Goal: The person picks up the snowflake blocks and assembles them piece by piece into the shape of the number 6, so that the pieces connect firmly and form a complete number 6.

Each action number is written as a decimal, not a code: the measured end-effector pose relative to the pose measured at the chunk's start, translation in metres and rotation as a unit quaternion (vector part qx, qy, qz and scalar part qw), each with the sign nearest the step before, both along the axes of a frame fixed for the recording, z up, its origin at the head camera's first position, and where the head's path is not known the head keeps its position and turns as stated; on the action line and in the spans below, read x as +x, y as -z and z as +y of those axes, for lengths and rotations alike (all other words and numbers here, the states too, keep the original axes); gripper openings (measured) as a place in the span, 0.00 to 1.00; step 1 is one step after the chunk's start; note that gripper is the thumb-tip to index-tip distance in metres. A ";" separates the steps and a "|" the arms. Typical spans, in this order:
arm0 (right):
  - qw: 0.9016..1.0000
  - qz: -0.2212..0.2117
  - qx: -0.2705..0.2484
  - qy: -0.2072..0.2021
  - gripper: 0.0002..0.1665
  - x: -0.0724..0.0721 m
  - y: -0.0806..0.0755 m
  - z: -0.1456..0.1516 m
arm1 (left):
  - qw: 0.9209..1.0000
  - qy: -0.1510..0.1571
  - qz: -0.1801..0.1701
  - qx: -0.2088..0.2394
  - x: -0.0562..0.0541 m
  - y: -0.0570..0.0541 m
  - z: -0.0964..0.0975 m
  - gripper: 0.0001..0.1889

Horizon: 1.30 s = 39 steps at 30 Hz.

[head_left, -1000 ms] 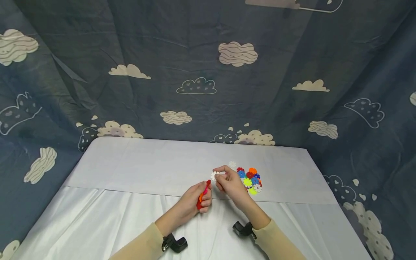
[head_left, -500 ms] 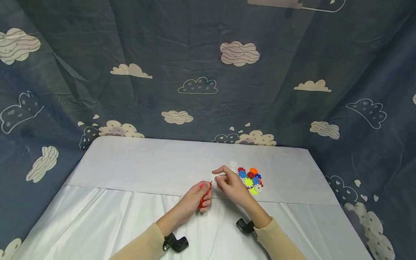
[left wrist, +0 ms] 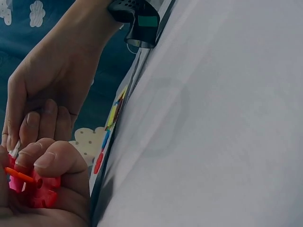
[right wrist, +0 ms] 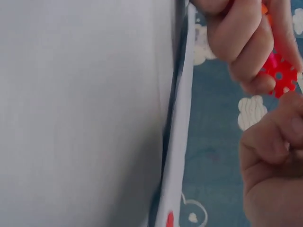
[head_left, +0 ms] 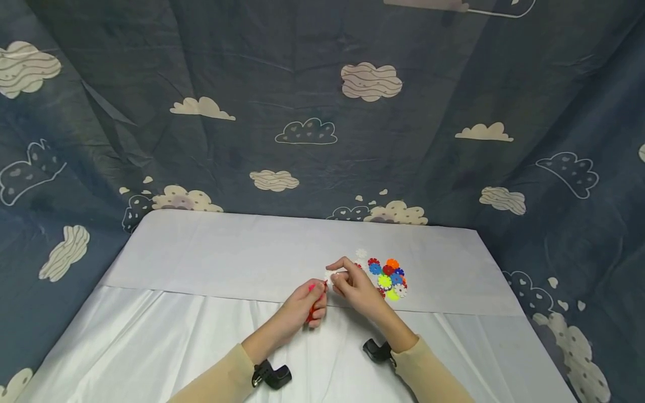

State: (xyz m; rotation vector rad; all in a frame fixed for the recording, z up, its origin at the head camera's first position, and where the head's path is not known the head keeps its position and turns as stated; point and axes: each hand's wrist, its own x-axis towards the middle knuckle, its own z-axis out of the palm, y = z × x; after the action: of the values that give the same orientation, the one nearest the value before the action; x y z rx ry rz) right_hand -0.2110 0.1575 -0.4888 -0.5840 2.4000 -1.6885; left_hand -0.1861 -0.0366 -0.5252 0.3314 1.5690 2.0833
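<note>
My left hand (head_left: 298, 307) grips a small cluster of joined snowflake discs (head_left: 316, 299) in red, pink and orange. An orange disc (left wrist: 20, 175) crosses a red disc (left wrist: 45, 195) between thumb and fingers in the left wrist view. My right hand (head_left: 359, 288) pinches a white snowflake disc (head_left: 329, 275) between thumb and index finger, against the cluster's upper end. Whether the white disc is slotted in cannot be made out, as fingers cover the join. In the right wrist view a notched red disc (right wrist: 285, 75) shows between both hands.
Right of the hands lies a pile of loose snowflake discs (head_left: 385, 281) in several colours on the white-covered table (head_left: 227, 252). A single white disc (head_left: 361, 253) lies behind it. A dark cloud-print cloth (head_left: 302, 84) hangs around the table's back and sides.
The right hand has brought the white disc down and left to meet the cluster. The left hand has turned the cluster slightly, so less of its orange shows. The loose pile looks unchanged.
</note>
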 end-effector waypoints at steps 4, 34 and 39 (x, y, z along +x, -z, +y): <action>1.000 -0.014 -0.009 -0.009 0.18 0.000 0.003 -0.003 | 1.000 0.000 0.008 -0.006 0.000 -0.001 -0.001 0.15; 0.991 0.004 0.105 0.084 0.23 -0.023 -0.005 0.033 | 0.994 -0.104 -0.018 -0.012 -0.005 -0.004 0.000 0.11; 0.936 0.063 0.279 0.205 0.20 -0.036 -0.006 0.071 | 0.995 -0.093 -0.020 -0.018 -0.003 -0.003 -0.001 0.14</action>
State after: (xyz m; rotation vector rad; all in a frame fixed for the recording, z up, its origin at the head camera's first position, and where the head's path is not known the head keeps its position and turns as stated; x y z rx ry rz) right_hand -0.2470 0.2283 -0.4826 -0.1061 3.0656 -0.9910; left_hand -0.1891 -0.0373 -0.5218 0.1337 1.6663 2.1830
